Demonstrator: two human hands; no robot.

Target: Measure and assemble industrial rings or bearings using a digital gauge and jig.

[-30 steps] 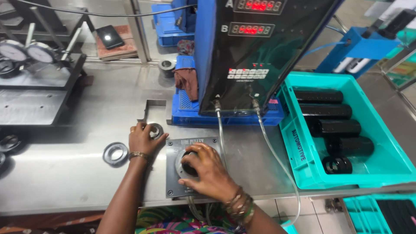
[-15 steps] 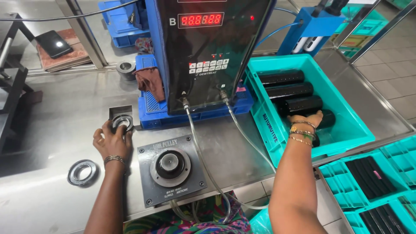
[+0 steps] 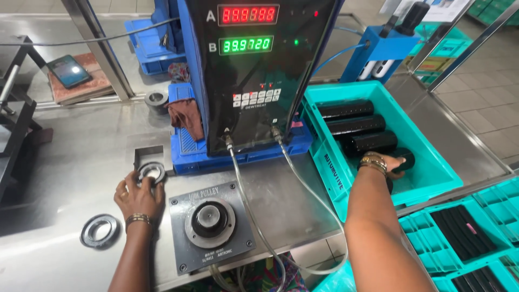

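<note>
My left hand [image 3: 138, 196] rests on a grey metal ring [image 3: 151, 172] that lies on the steel bench, fingers curled over its near rim. My right hand [image 3: 390, 164] reaches into the teal crate [image 3: 334, 168] and closes around a black cylindrical part [image 3: 404, 158] at its near end. Three more black cylinders [image 3: 352, 126] lie in a row behind it. Between my arms sits a grey gauge plate with a round plug fixture [image 3: 210, 219], nothing on it.
A black gauge unit with red and green number displays [image 3: 247, 70] stands on a blue base, two clear hoses [image 3: 254, 216] running down from it. Another ring [image 3: 100, 231] lies at the left. Teal trays of black parts [image 3: 465, 232] sit lower right. A phone [image 3: 71, 71] lies far left.
My right hand left the plug fixture, swung right into the teal crate and took hold of a black cylinder. My left hand stayed on the ring. The view shifted right.
</note>
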